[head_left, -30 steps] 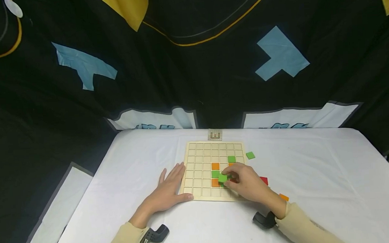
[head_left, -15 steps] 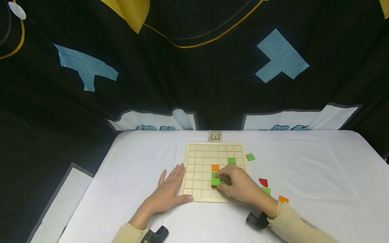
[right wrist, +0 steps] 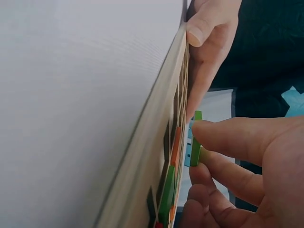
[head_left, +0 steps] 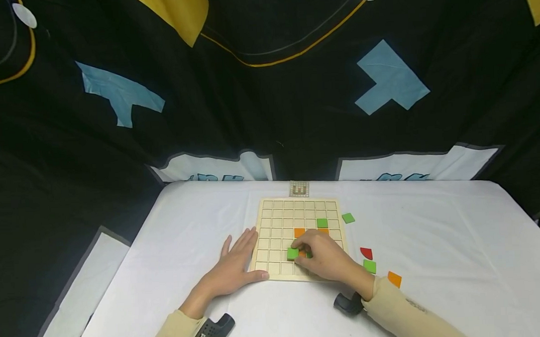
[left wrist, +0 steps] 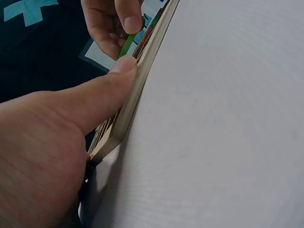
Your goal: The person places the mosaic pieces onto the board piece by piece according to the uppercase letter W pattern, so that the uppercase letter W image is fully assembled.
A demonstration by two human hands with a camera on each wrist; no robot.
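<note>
A wooden grid board [head_left: 272, 218] lies on the white table with several green and orange square tiles set in its cells. My right hand [head_left: 325, 256] pinches a green tile [head_left: 293, 254] between thumb and fingers, over the board's lower middle. In the right wrist view that green tile [right wrist: 195, 137] is held on edge just off the board, near an orange tile [right wrist: 175, 147]. My left hand [head_left: 233, 263] rests at the board's left side, fingers spread, with the thumb [left wrist: 124, 66] touching its near left edge. The right hand hides some cells and tiles.
Right of the board lie loose pieces: a green tile [head_left: 348, 218], a red rounded piece [head_left: 366, 253], another green tile [head_left: 370, 266] and an orange tile [head_left: 394, 278]. A small patterned card [head_left: 299, 189] sits behind the board. A black curtain [head_left: 267, 113] hangs beyond the table.
My right hand has moved left across the board with the green tile, uncovering loose pieces at the right. My left hand has stayed in place.
</note>
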